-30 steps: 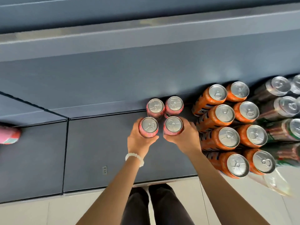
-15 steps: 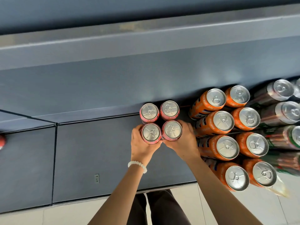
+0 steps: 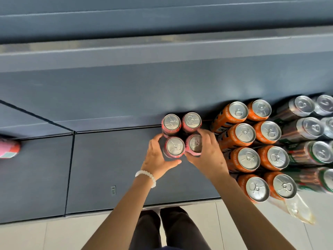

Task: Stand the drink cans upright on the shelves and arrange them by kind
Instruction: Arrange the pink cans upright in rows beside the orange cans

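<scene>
Several pink cans stand upright in a square on the dark grey shelf (image 3: 111, 165). My left hand (image 3: 158, 159) curls round the front left pink can (image 3: 175, 147). My right hand (image 3: 207, 156) grips the front right pink can (image 3: 194, 143), which leans a little. Two more pink cans (image 3: 171, 122) (image 3: 191, 120) stand behind them at the shelf's back. Orange cans (image 3: 245, 134) stand in two rows to the right, and dark green-and-brown cans (image 3: 310, 129) beyond them.
Another pink can (image 3: 8, 148) lies on its side at the far left edge of the shelf. A vertical seam (image 3: 70, 170) divides the shelf into sections. The shelf's front edge runs just above my legs and the pale floor tiles.
The two front pink cans have been set against the back pair. My left hand's fingers have loosened and spread along its can; my right hand still wraps its can.
</scene>
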